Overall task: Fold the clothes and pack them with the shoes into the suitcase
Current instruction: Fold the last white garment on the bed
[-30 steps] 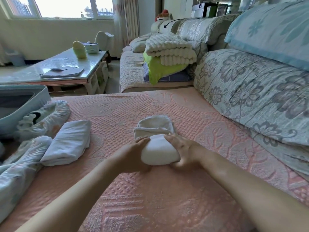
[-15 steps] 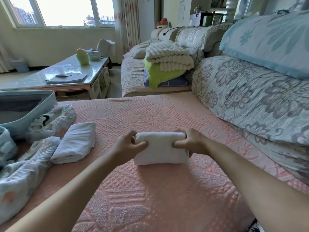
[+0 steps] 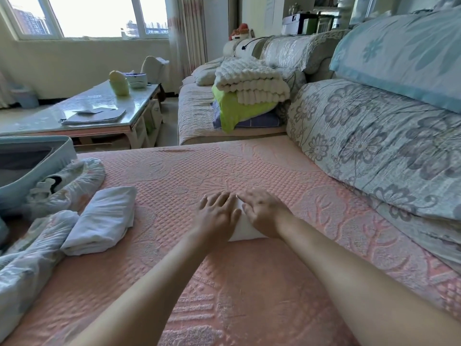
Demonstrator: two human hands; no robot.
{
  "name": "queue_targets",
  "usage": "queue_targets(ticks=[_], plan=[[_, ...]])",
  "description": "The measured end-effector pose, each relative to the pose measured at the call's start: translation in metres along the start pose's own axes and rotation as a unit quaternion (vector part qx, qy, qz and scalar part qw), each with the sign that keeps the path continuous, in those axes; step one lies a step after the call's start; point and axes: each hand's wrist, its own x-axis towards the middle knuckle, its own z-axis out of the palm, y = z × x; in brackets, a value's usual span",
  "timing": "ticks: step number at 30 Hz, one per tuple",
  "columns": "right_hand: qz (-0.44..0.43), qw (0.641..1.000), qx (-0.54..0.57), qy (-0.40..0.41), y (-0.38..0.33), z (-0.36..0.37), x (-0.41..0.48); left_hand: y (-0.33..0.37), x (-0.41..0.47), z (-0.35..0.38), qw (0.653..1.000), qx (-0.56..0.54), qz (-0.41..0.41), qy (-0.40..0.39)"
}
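A small folded white garment (image 3: 245, 229) lies on the pink sofa cover (image 3: 249, 171) in the middle. My left hand (image 3: 217, 216) and my right hand (image 3: 264, 213) lie flat on top of it, fingers straight, pressing it down and hiding most of it. A second folded white garment (image 3: 103, 218) rests to the left. Beyond it a shoe in a crinkly plastic cover (image 3: 69, 181) leans by the light blue suitcase (image 3: 62, 151), which stands open at the left edge. A patterned pale cloth (image 3: 27, 260) lies bunched at the lower left.
Large floral cushions (image 3: 374, 146) line the right side. A stack of a knitted blanket and a green pillow (image 3: 247, 96) sits on the far sofa seat. A glass coffee table (image 3: 99, 111) with papers and cups stands at the back left.
My hands held the folded garment by its two ends. Now both lie flat on top of it and press it onto the sofa cover.
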Motion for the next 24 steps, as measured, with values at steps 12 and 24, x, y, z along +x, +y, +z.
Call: queue_targets(ticks=[12,24], plan=[[0.087,0.985,0.072,-0.128,0.015,0.008,0.011,-0.037,-0.012,-0.004,0.993,0.031,0.118,-0.001],[0.043,0.993,-0.003,-0.113,-0.075,-0.008,-0.034,-0.068,-0.061,-0.029,0.954,-0.232,-0.184,0.055]])
